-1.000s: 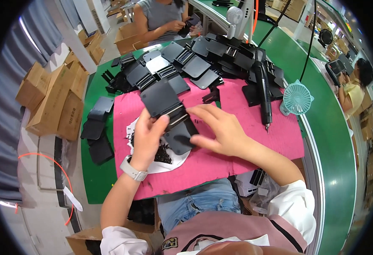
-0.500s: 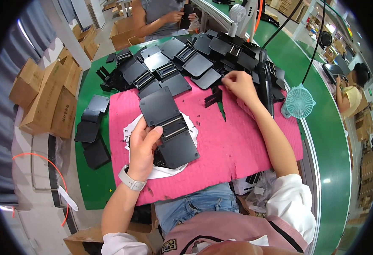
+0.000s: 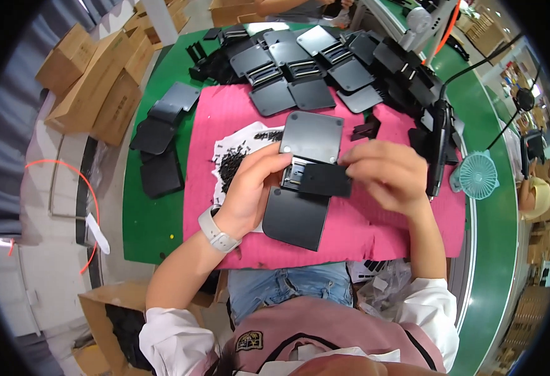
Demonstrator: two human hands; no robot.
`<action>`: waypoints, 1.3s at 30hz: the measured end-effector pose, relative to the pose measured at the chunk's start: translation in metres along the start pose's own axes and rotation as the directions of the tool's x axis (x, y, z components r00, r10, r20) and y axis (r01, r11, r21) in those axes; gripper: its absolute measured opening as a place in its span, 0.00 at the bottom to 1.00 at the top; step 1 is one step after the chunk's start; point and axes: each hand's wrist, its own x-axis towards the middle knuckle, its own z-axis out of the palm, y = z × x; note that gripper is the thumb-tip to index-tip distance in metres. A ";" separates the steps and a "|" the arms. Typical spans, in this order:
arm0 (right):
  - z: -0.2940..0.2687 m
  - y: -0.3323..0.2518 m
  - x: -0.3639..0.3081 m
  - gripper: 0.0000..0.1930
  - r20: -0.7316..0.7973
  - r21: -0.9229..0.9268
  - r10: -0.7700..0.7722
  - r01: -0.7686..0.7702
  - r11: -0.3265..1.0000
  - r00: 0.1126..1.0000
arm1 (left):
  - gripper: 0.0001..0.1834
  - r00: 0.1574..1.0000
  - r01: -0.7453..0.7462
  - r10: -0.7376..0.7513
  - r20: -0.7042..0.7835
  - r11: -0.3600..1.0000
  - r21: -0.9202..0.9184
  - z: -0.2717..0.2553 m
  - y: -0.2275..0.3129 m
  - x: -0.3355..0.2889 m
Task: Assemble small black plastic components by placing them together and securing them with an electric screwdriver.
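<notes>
My left grip clasps the black bracket at nine o'clock, my right grip pinches the cover plate at three, both seemingly light, stiff, best edge-held.

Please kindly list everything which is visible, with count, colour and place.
table: one, green, centre
mat: one, pink, on table
held plate assembly: one, black, above mat
small cover: one, black, over assembly
other assemblies: many, black, table's far and left sides
sheet: one, white, mat's left part
screws: many, black, on sheet
power screwdriver: one, black, mat's right side
fans: two, teal and white, right side
cardboard boxes: several, brown, around table
curtain: one, blue-grey, left edge
co-workers: two, grey and yellow tops, far side, right
wristwatch: one, white, left wrist
left hand: one, holding assembly
right hand: one, gripping small cover
</notes>
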 end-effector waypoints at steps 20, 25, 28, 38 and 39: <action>0.019 -0.011 -0.010 0.14 0.160 -0.444 -0.192 0.244 0.862 0.968 | 0.15 0.997 0.070 -0.070 0.014 0.998 0.011 0.004 -0.001 -0.003; 0.009 -0.006 -0.012 0.13 0.232 -0.389 -0.100 0.187 0.902 0.967 | 0.20 0.997 0.026 -0.041 0.064 0.977 0.211 0.007 -0.004 -0.002; -0.012 0.006 -0.011 0.14 -0.068 -0.428 0.000 -0.029 0.903 0.998 | 0.23 0.974 -0.026 -0.031 0.226 0.970 0.243 0.013 -0.007 -0.006; -0.074 0.047 -0.059 0.21 -0.474 -0.805 0.691 -0.586 -0.089 0.546 | 0.17 0.796 -0.465 0.383 0.469 -0.108 0.878 0.020 -0.018 0.005; -0.074 0.045 -0.057 0.21 -0.475 -0.803 0.690 -0.591 -0.085 0.546 | 0.17 0.796 -0.463 0.383 0.469 -0.115 0.879 0.018 -0.017 0.004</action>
